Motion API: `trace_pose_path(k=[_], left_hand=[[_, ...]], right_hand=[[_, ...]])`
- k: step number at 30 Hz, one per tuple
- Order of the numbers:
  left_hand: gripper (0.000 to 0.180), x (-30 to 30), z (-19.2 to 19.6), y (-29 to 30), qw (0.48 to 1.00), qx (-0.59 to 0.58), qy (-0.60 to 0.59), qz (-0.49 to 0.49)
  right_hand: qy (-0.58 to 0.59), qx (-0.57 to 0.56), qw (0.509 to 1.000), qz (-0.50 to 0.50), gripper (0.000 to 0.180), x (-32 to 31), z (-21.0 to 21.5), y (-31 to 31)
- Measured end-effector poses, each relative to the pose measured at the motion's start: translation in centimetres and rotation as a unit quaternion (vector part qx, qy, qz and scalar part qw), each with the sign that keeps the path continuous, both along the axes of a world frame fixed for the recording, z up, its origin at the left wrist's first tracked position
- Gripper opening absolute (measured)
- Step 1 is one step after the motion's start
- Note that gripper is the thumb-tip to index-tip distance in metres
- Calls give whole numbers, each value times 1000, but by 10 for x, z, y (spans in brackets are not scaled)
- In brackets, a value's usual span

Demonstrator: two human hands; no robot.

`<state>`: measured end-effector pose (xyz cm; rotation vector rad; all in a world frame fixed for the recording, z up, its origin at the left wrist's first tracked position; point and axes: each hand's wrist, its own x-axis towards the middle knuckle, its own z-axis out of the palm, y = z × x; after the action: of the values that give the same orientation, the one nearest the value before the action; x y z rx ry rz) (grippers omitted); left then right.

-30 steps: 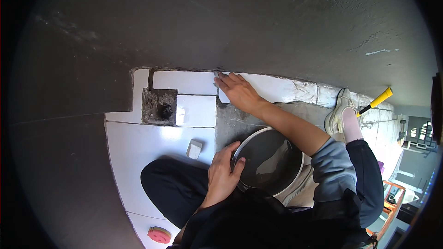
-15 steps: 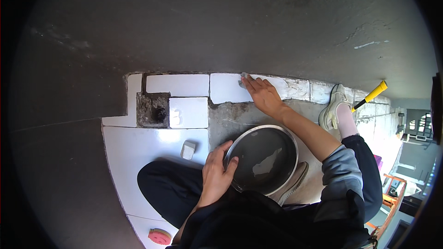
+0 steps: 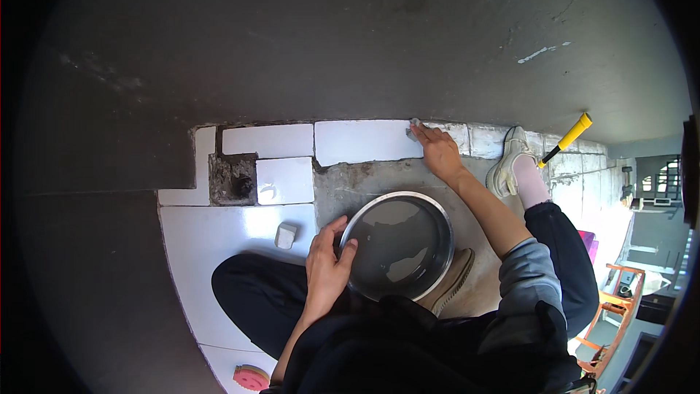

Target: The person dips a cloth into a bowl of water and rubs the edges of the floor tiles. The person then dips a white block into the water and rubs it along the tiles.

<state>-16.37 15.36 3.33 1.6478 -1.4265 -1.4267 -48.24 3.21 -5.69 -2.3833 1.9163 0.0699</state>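
My right hand [image 3: 440,155] reaches forward to the strip of tile along the dark wall. Its closed fingers press a small grey rag [image 3: 415,130] onto the right end of a long white tile [image 3: 361,141]; the rag is mostly covered by the fingertips. My left hand [image 3: 327,266] grips the left rim of a round metal basin [image 3: 397,194], thumb over the edge and fingers outside. Greyish water lies in the basin and reflects light. The basin stands between my legs, beside my shoe [image 3: 452,277].
A square drain hole [image 3: 235,179] breaks the tiles at left. On the floor tiles rest a pale block [image 3: 286,236] and a red sponge [image 3: 251,377]. A yellow-handled hammer-like tool [image 3: 576,131] leans by my other shoe [image 3: 510,164]. Bare cement [image 3: 364,179] borders the tile strip.
My right hand has wiped rightward along the long tile, taking the rag to its right end. My left hand stays on the basin rim. The whole view has shifted slightly.
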Motion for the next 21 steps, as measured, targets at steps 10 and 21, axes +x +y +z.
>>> trace_pose_path(k=[10,21], left_hand=[[39,1,-11,3,999,-31,3,19],[38,-1,-21,4,997,-55,32,52]], right_hand=[[36,-33,996,-75,60,-56,-7,15],[-716,-72,461,-519,36,-87,33,40]])
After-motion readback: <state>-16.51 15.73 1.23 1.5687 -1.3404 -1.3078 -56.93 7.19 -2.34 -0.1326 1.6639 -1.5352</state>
